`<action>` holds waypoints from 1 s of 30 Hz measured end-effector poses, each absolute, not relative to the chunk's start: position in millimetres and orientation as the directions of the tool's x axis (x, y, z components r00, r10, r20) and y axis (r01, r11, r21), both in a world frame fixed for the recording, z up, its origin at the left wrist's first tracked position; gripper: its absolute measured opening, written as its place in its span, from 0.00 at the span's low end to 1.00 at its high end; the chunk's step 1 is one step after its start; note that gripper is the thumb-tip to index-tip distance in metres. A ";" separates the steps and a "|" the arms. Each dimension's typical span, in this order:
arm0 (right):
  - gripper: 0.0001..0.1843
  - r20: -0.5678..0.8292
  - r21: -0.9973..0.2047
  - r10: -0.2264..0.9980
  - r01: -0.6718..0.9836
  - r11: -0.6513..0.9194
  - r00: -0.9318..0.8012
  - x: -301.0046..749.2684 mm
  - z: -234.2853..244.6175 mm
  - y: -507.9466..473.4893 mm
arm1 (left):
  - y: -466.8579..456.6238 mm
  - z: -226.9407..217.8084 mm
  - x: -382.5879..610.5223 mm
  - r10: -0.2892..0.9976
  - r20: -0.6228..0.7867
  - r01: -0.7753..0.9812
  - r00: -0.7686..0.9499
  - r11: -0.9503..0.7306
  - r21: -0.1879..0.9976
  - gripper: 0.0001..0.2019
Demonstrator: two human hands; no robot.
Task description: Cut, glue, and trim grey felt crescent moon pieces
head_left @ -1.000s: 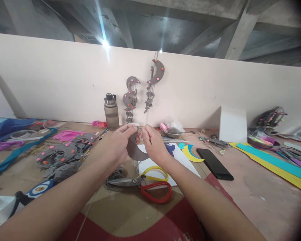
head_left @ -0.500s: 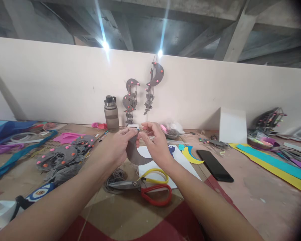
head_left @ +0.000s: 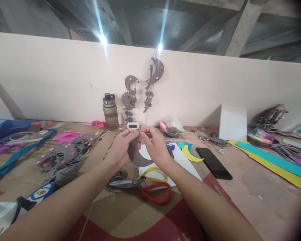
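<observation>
Felt crescent hangs from the left hand's tight pinch, near scissors and white paper. The right hand's fingertips close beside it, contents unclear. A slackened left pinch could let the crescent slip.

Single head-worn camera, facing forward and down.
Viewpoint above and behind the left hand and right hand, near; sightline crosses the surface to a pale wall, concrete beams uppermost.
</observation>
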State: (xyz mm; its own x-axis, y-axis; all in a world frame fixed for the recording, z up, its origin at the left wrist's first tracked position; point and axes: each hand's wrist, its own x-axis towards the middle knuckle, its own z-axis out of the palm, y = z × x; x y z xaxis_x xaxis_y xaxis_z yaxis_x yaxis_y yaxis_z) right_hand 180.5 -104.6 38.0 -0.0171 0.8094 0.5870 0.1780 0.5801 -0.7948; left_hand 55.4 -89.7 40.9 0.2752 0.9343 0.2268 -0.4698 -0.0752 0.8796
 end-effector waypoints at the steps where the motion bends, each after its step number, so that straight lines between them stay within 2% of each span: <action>1: 0.05 0.589 -0.787 0.808 0.216 0.578 -0.015 179.1 38.3 -105.7 | -89.0 38.4 56.5 0.936 0.242 -0.474 0.255 -0.098 0.875 0.08; 4: 0.05 0.577 -0.780 0.817 0.294 0.552 -0.004 175.6 37.2 -107.5 | -89.7 32.9 60.3 0.946 0.267 -0.477 0.181 -0.153 0.865 0.08; 8: 0.06 0.563 -0.789 0.826 0.301 0.536 0.004 173.5 33.0 -106.4 | -93.3 31.6 62.7 0.960 0.246 -0.478 0.136 -0.154 0.865 0.08; 12: 0.07 0.551 -0.801 0.834 0.265 0.537 -0.026 174.0 31.9 -106.5 | -91.8 30.8 61.2 0.955 0.247 -0.469 0.165 -0.144 0.871 0.07; 19: 0.07 0.613 -0.725 0.790 0.381 0.574 -0.025 175.1 28.5 -107.4 | -87.7 29.8 61.4 0.959 0.199 -0.477 0.200 -0.082 0.875 0.08; 23: 0.08 0.610 -0.732 0.791 0.353 0.582 -0.040 176.9 24.7 -102.7 | -83.4 29.2 59.1 0.957 0.141 -0.478 0.252 -0.004 0.879 0.08; 30: 0.12 0.653 -0.695 0.757 0.379 0.610 -0.021 182.5 23.4 -98.2 | -76.3 26.6 55.8 0.950 0.147 -0.478 0.276 0.003 0.878 0.08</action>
State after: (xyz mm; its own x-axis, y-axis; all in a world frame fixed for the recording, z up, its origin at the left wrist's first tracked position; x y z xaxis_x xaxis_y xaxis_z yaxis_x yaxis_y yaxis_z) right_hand 182.5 -98.2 23.4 -0.0214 0.7570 0.6530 0.3794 0.6105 -0.6953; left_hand 55.8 -76.3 26.6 0.2760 0.9499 0.1470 -0.4783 0.0030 0.8782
